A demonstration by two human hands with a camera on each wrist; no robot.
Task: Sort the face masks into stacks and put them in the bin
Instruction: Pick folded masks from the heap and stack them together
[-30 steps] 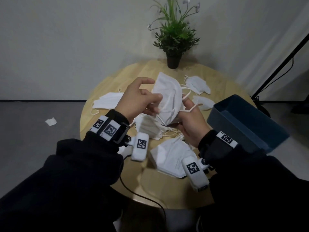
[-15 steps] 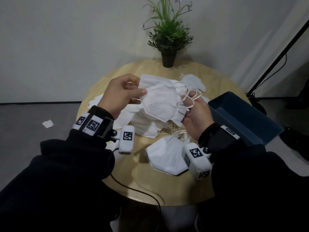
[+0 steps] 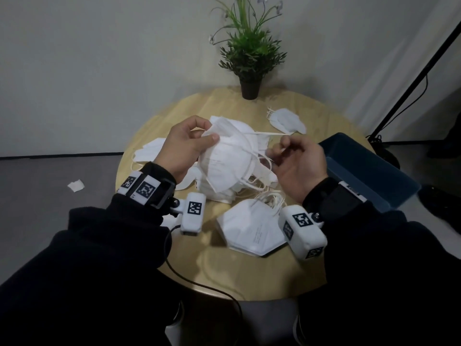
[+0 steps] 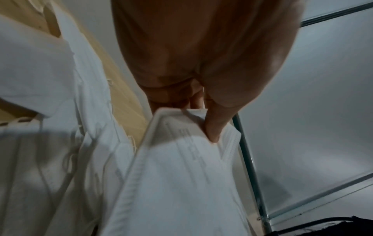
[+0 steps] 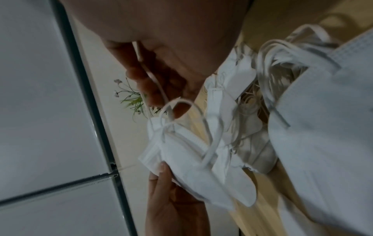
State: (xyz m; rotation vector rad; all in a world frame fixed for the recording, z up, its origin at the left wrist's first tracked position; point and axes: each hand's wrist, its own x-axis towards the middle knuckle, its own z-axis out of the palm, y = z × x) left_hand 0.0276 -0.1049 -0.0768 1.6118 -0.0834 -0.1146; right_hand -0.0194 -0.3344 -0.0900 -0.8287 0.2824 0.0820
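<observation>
My left hand (image 3: 183, 148) pinches the light, floppy mask (image 3: 228, 162) by its stiffer edge; my right hand (image 3: 296, 166) seemingly grips its stretchy ear loop (image 3: 270, 133); I'd hold edges, not loops.

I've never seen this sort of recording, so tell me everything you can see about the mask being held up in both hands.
The held mask is white, fold-flat, of a soft fabric look, with faint print and thin ear loops. The left hand pinches its top edge; the right hand pulls one ear loop taut. It hangs above a loose pile of masks.

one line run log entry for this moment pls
left hand: pinches white folded face mask | right hand: pinches its ear loop | blue plastic bin: unfilled
</observation>
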